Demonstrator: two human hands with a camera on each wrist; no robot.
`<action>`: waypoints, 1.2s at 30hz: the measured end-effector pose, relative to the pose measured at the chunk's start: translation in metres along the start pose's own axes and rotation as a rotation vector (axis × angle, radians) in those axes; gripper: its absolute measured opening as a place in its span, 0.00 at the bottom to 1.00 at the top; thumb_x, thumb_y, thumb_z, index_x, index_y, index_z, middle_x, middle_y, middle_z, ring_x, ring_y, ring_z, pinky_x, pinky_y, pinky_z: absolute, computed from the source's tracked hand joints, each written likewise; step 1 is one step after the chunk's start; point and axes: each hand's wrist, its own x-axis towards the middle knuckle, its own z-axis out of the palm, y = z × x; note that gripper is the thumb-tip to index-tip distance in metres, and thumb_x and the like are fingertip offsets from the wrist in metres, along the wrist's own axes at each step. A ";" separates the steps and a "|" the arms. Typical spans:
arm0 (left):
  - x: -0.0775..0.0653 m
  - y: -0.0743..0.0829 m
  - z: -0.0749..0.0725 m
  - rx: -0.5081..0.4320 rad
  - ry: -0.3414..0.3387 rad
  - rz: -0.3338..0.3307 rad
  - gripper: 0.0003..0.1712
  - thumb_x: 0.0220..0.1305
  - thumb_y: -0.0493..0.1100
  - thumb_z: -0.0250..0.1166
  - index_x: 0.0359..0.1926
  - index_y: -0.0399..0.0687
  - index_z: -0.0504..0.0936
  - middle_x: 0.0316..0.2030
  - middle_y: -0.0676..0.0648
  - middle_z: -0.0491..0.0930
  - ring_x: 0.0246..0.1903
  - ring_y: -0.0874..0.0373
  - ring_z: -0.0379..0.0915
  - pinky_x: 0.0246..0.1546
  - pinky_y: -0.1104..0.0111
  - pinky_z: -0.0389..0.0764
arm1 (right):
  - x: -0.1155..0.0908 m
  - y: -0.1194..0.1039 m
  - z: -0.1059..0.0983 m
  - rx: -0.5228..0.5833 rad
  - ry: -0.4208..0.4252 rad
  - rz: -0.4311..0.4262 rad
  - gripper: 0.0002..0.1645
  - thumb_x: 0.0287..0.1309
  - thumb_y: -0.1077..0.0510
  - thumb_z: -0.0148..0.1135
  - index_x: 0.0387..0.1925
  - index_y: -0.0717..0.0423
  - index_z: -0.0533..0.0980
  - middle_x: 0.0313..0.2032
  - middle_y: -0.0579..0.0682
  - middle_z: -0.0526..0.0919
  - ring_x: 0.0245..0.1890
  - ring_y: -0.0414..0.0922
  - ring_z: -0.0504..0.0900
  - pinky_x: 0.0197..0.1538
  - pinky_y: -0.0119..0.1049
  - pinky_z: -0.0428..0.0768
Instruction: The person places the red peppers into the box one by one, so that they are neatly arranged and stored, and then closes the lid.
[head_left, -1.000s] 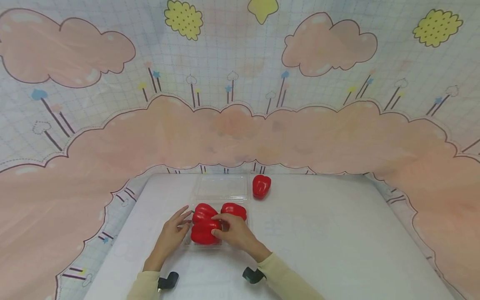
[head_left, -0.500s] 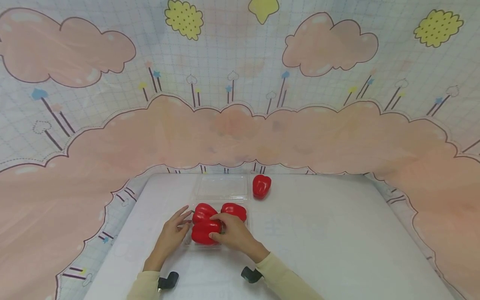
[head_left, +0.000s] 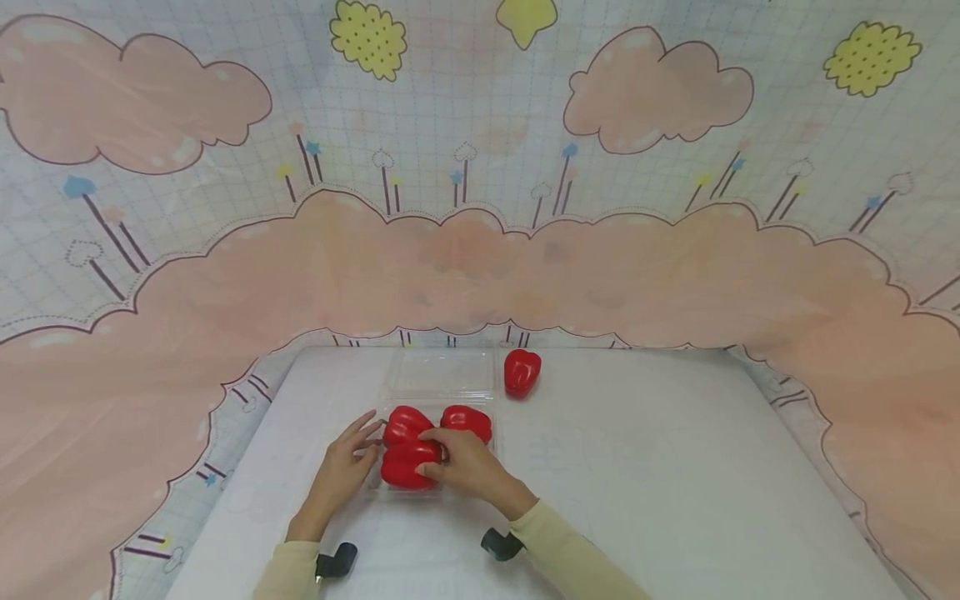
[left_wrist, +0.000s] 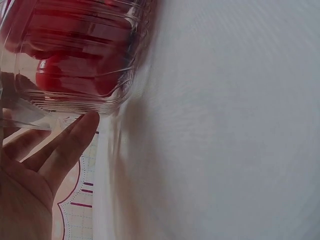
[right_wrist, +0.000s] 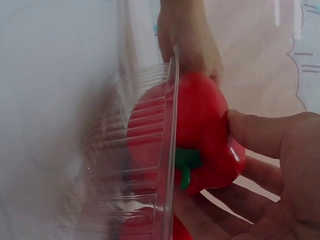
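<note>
A clear plastic clamshell box (left_wrist: 127, 92) lies on the table with three red bell peppers in it. My right hand (head_left: 471, 467) grips the front bell pepper (head_left: 408, 465), thumb on the near side; its green stem (right_wrist: 187, 162) shows in the right wrist view. Behind that one sits another bell pepper (head_left: 406, 423) on the left, and a third bell pepper (head_left: 467, 421) is at the back right, partly hidden by my hand. My left hand (head_left: 343, 468) is at the box's left side, fingers fairly straight, fingertips at its wall in the left wrist view.
The open clear lid (head_left: 444, 373) lies flat behind the box. One more red bell pepper (head_left: 522, 372) stands on the white table (head_left: 660, 467) right of the lid. A printed cloth (head_left: 525, 275) hangs behind the table.
My right hand has shifted very slightly left with its grip on the front bell pepper. The left hand stays in place.
</note>
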 end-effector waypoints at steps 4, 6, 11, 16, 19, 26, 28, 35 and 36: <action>0.000 0.001 0.000 -0.004 0.001 -0.015 0.26 0.65 0.34 0.60 0.65 0.40 0.73 0.69 0.40 0.67 0.51 0.42 0.82 0.48 0.56 0.85 | 0.001 0.001 0.000 -0.019 -0.017 -0.012 0.32 0.53 0.51 0.73 0.61 0.48 0.76 0.51 0.46 0.84 0.46 0.41 0.80 0.43 0.28 0.85; 0.000 0.001 0.001 -0.010 -0.001 -0.023 0.27 0.65 0.33 0.60 0.65 0.40 0.73 0.69 0.39 0.67 0.51 0.42 0.82 0.48 0.55 0.85 | 0.001 0.001 0.000 -0.022 -0.022 -0.012 0.32 0.53 0.51 0.72 0.61 0.49 0.76 0.50 0.46 0.84 0.44 0.40 0.79 0.42 0.27 0.84; 0.000 0.001 0.001 0.003 0.005 -0.014 0.26 0.65 0.33 0.60 0.64 0.40 0.74 0.69 0.39 0.68 0.51 0.43 0.83 0.48 0.55 0.85 | 0.002 -0.001 -0.002 -0.029 -0.031 -0.004 0.32 0.54 0.50 0.72 0.61 0.48 0.76 0.50 0.46 0.85 0.44 0.39 0.79 0.42 0.27 0.84; 0.000 0.001 -0.001 -0.002 0.015 0.014 0.25 0.65 0.31 0.59 0.63 0.38 0.75 0.69 0.40 0.68 0.50 0.43 0.83 0.46 0.59 0.86 | 0.004 -0.003 -0.002 -0.035 -0.035 -0.015 0.32 0.54 0.49 0.71 0.62 0.48 0.76 0.51 0.46 0.85 0.44 0.39 0.79 0.41 0.26 0.83; 0.000 0.001 -0.001 -0.009 0.027 0.019 0.24 0.64 0.30 0.58 0.62 0.37 0.75 0.69 0.40 0.68 0.50 0.42 0.83 0.44 0.60 0.87 | 0.005 -0.003 0.000 -0.027 -0.031 -0.023 0.32 0.54 0.49 0.71 0.61 0.49 0.76 0.50 0.47 0.85 0.44 0.40 0.79 0.40 0.27 0.83; -0.001 0.002 0.000 -0.026 0.025 0.019 0.23 0.64 0.31 0.60 0.61 0.37 0.76 0.68 0.40 0.69 0.49 0.42 0.83 0.43 0.61 0.88 | 0.005 0.003 0.015 -0.109 0.000 0.007 0.33 0.55 0.50 0.70 0.63 0.49 0.75 0.53 0.47 0.84 0.53 0.45 0.80 0.48 0.33 0.86; 0.000 0.003 0.001 -0.025 0.023 0.020 0.24 0.64 0.32 0.60 0.62 0.37 0.76 0.68 0.40 0.70 0.49 0.43 0.83 0.43 0.62 0.88 | 0.004 0.003 0.017 -0.115 0.024 0.008 0.33 0.54 0.49 0.71 0.62 0.49 0.75 0.54 0.48 0.83 0.54 0.46 0.80 0.49 0.36 0.87; 0.002 0.004 0.001 -0.028 0.003 0.001 0.24 0.65 0.32 0.60 0.63 0.39 0.75 0.68 0.40 0.69 0.50 0.42 0.83 0.44 0.61 0.87 | 0.004 0.000 0.020 -0.166 0.103 -0.001 0.31 0.52 0.47 0.73 0.59 0.47 0.77 0.51 0.45 0.85 0.49 0.44 0.82 0.47 0.33 0.87; 0.002 0.004 0.001 -0.027 -0.001 -0.006 0.24 0.65 0.33 0.60 0.63 0.40 0.75 0.69 0.40 0.68 0.51 0.42 0.82 0.44 0.61 0.87 | 0.004 0.000 0.020 -0.169 0.108 -0.004 0.31 0.52 0.47 0.73 0.58 0.47 0.77 0.51 0.45 0.85 0.49 0.44 0.82 0.48 0.34 0.86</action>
